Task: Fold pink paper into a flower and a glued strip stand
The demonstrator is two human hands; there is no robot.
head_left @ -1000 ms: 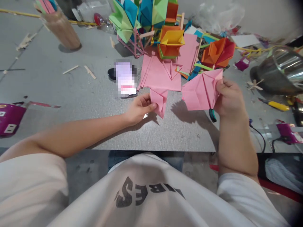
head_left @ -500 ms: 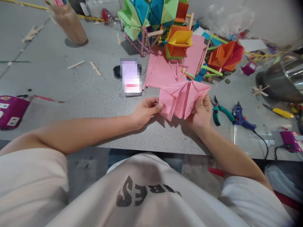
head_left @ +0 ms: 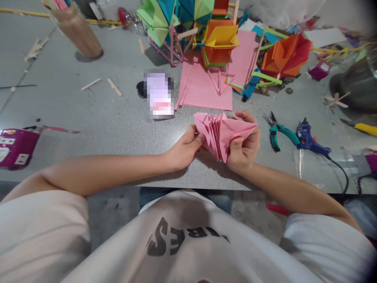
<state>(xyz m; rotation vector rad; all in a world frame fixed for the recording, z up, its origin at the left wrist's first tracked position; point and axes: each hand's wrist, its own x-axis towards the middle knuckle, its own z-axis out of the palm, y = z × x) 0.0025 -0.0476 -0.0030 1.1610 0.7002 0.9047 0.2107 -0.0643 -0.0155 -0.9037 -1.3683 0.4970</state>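
Observation:
A pink folded paper piece (head_left: pixel 225 133) is held up just above the table's front part, its many folds bunched close together in the middle. My left hand (head_left: pixel 187 147) pinches its left edge between thumb and fingers. On the right side, my right hand (head_left: pixel 244 145) grips the paper, thumb in front and fingers behind. Flat pink sheets (head_left: pixel 206 88) lie beyond the paper, with thin pink strips on them. A phone (head_left: pixel 159 94) with a blurred screen rests to their left.
Pliers (head_left: pixel 282 133) and a blue glue gun (head_left: pixel 312 139) lie right of my hands. Colourful folded-paper shapes (head_left: pixel 220 43) stand at the back. A jar (head_left: pixel 78 33) is at back left, a purple socket block (head_left: pixel 19 147) at far left, a metal bowl (head_left: pixel 359 86) at right.
The pink paper's folds have been pressed closer together, and the piece has turned and moved slightly nearer to me. The right hand's fingers now spread further behind it. The view has shifted slightly.

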